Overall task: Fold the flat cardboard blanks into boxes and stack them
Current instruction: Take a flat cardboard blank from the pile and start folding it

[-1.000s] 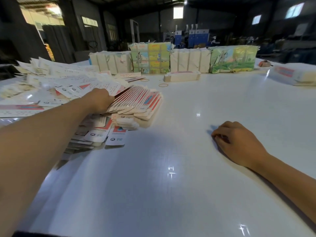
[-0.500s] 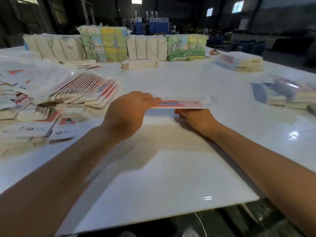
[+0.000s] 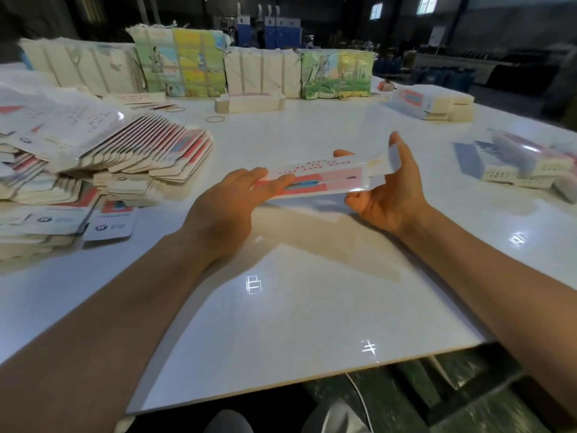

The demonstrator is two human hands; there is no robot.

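Note:
A long red-and-white cardboard blank (image 3: 324, 178) hangs above the white table (image 3: 281, 307), partly opened into a sleeve. My left hand (image 3: 231, 201) holds its left end, fingers laid along the top face. My right hand (image 3: 387, 189) grips the right end, thumb up against the end flap and fingers underneath. A fanned pile of flat blanks (image 3: 103, 151) lies at the left. Folded boxes (image 3: 527, 160) lie in a loose stack at the right edge.
Bundled packs of cardboard (image 3: 249, 73) line the far side. A small stack of blanks (image 3: 249, 103) and rubber bands (image 3: 214, 119) lie mid-table. More boxes (image 3: 434, 103) sit at the far right. The table's near edge (image 3: 312, 382) is close to my body.
My left hand took a blank from the pile and carried it to the middle. Both hands now hold it lifted off the table, and it has begun to open.

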